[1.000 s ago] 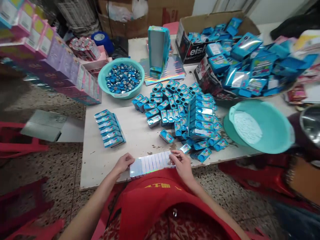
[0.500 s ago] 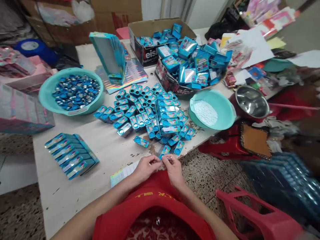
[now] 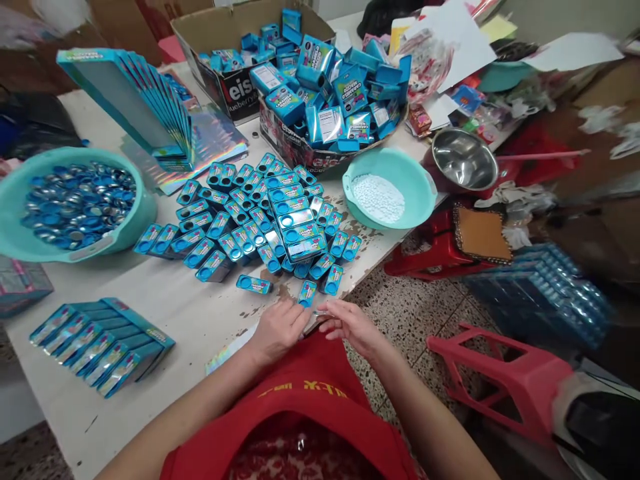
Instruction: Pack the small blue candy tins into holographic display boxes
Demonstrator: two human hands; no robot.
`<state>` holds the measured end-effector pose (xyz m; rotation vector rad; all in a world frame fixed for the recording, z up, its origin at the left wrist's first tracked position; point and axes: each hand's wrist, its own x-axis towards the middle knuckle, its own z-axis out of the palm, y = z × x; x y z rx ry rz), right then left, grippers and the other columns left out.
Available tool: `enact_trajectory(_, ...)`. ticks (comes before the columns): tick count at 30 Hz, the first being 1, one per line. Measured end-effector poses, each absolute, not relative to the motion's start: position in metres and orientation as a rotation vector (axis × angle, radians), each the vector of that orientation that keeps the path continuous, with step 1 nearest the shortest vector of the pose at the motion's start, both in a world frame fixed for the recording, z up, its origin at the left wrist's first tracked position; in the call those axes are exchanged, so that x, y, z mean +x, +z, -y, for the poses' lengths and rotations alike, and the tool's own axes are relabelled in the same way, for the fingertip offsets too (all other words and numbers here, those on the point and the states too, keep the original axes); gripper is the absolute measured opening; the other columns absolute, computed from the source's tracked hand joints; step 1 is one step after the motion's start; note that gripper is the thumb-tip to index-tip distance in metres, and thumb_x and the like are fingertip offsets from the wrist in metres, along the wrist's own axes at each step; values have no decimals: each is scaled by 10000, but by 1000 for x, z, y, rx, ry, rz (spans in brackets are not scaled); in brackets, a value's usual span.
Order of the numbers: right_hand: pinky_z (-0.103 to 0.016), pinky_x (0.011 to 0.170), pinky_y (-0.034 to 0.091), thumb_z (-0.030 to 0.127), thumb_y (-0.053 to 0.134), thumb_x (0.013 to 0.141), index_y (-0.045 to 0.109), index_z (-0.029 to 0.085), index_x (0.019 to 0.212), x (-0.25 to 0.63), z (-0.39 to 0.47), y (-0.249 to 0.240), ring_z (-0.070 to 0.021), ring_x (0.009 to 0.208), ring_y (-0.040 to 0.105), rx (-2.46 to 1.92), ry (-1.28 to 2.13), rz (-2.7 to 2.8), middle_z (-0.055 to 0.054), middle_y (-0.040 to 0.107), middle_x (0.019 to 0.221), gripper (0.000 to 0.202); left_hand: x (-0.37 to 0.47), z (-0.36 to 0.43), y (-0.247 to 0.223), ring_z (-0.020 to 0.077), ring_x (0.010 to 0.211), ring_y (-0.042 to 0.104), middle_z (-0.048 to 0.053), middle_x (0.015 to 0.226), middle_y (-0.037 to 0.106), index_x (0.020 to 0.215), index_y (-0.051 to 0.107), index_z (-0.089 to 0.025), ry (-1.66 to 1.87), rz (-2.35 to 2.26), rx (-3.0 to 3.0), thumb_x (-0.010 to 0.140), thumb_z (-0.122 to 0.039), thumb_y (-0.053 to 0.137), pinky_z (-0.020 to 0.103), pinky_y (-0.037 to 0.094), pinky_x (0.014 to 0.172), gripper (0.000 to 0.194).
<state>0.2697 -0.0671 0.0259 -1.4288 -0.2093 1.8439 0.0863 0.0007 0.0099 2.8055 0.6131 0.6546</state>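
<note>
My left hand (image 3: 277,328) lies palm down on a holographic sticker sheet (image 3: 225,352) at the near edge of the white table (image 3: 165,300). Close beside it, my right hand (image 3: 349,321) has its fingers pinched near the sheet's right end; whether they hold a small sticker is too small to tell. Just beyond both hands lies a spread of several small blue tins (image 3: 260,220), the nearest one (image 3: 307,293) almost touching my fingers.
A teal bowl of round lids (image 3: 75,207) sits left, a teal bowl of white pellets (image 3: 385,193) right. Filled blue display trays (image 3: 100,343), upright trays (image 3: 135,100), cardboard boxes of blue packs (image 3: 320,87), a steel bowl (image 3: 463,160) and red stools (image 3: 505,373) surround.
The view has swung to the right. My left hand slid from the sheet's left end to its right end, meeting my right hand, and now covers that end.
</note>
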Motion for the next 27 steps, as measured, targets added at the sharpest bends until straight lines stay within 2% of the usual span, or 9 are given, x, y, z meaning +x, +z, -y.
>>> enact_trajectory(4, -170, 497, 475, 368, 787, 576, 651, 154, 751, 266, 65, 25, -76, 529, 592, -1461, 1884, 240, 15, 647, 639, 309, 86, 0, 4, 138, 675, 563, 60, 799, 661, 964, 612, -173, 775, -453, 2924, 894, -165, 409, 273, 407, 611, 215)
enact_trajectory(7, -175, 491, 463, 318, 813, 518, 648, 148, 705, 273, 70, 19, -64, 492, 550, -1512, 1847, 286, 34, 617, 575, 301, 84, 0, 1, 135, 703, 584, 67, 872, 678, 1059, 591, -199, 707, -387, 2879, 897, -199, 428, 265, 431, 633, 230)
enact_trajectory(10, -191, 496, 465, 348, 793, 533, 650, 150, 687, 297, 76, 7, -69, 499, 526, -1681, 1523, 345, 34, 600, 557, 289, 80, -3, 0, 147, 762, 608, 76, 944, 683, 1133, 574, -220, 588, -455, 2807, 895, -288, 462, 265, 455, 679, 271)
enact_trajectory(14, -227, 521, 490, 429, 790, 484, 604, 162, 659, 339, 75, -26, -78, 501, 501, -1845, 1101, 227, 61, 536, 513, 369, 66, -11, -2, 157, 766, 626, 60, 854, 694, 1043, 630, -210, 569, -713, 2758, 876, -302, 502, 254, 459, 693, 230)
enact_trajectory(17, -213, 484, 453, 459, 802, 432, 554, 167, 623, 351, 68, -59, -74, 470, 479, -1907, 1025, 155, 65, 514, 490, 428, 53, -16, -7, 141, 719, 621, 50, 779, 682, 990, 649, -209, 517, -797, 2705, 887, -268, 469, 232, 452, 660, 216)
enact_trajectory(21, -197, 400, 361, 513, 793, 425, 487, 182, 583, 348, 62, -94, -74, 416, 436, -2028, 1004, 65, 64, 480, 440, 477, 38, -15, -13, 139, 698, 610, 52, 748, 670, 958, 653, -207, 394, -857, 2700, 905, -264, 414, 227, 443, 634, 252)
enact_trajectory(24, -217, 407, 375, 543, 781, 427, 487, 186, 617, 349, 64, -101, -108, 446, 479, -2134, 1027, 3, 37, 520, 472, 499, 25, -10, -15, 150, 736, 614, 49, 786, 682, 971, 646, -213, 304, -946, 2684, 906, -280, 414, 238, 444, 666, 250)
enact_trajectory(27, -251, 502, 439, 528, 777, 424, 530, 184, 767, 358, 73, -94, -159, 629, 571, -2202, 1018, 24, -12, 613, 682, 545, 2, -4, -19, 163, 801, 618, 53, 845, 695, 979, 643, -222, 225, -1166, 2567, 904, -323, 414, 248, 445, 718, 261)
